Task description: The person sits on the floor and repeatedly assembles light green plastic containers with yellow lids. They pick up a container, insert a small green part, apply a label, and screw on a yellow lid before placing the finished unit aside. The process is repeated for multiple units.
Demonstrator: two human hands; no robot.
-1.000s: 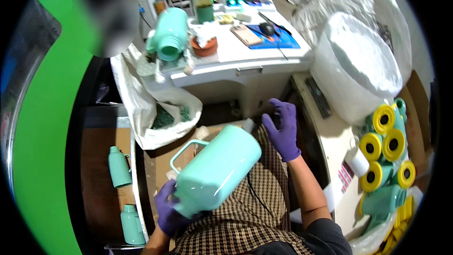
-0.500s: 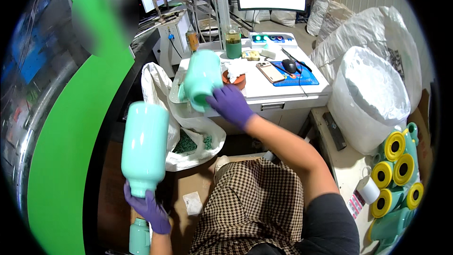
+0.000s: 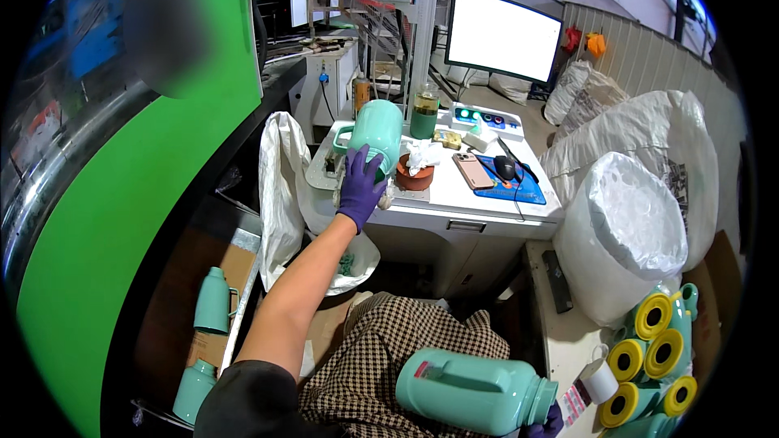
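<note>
Presently we note a mint-green handled vacuum-flask shell (image 3: 379, 126) lying at the left end of the white worktable (image 3: 454, 215), over a perforated metal plate (image 3: 321, 173), its neck toward us and its handle on the left. Our left hand (image 3: 362, 191), gloved in purple, has its fingers curled over that neck, gripping it.

A second mint-green flask (image 3: 471, 389) lies sideways above the checkered cloth (image 3: 389, 345) on our lap: handle uppermost, neck to the right. Our purple-gloved right hand (image 3: 548, 423) is closed about its neck as far as visible; most fingers are hidden, so their exact curl we cannot tell.

Beside the table shell we record a red-brown round dish (image 3: 415, 177) with crumpled white tissue (image 3: 423, 154), then a phone (image 3: 472, 171) and a black mouse (image 3: 505, 167) on a blue pad (image 3: 523, 190). Behind stands a lit monitor (image 3: 503, 36).

Left, below: two more flasks (image 3: 213, 300). Right: a white mug (image 3: 599, 381) near stacked flasks with yellow rings (image 3: 664, 353), and a tall white plastic bag (image 3: 608, 251).
</note>
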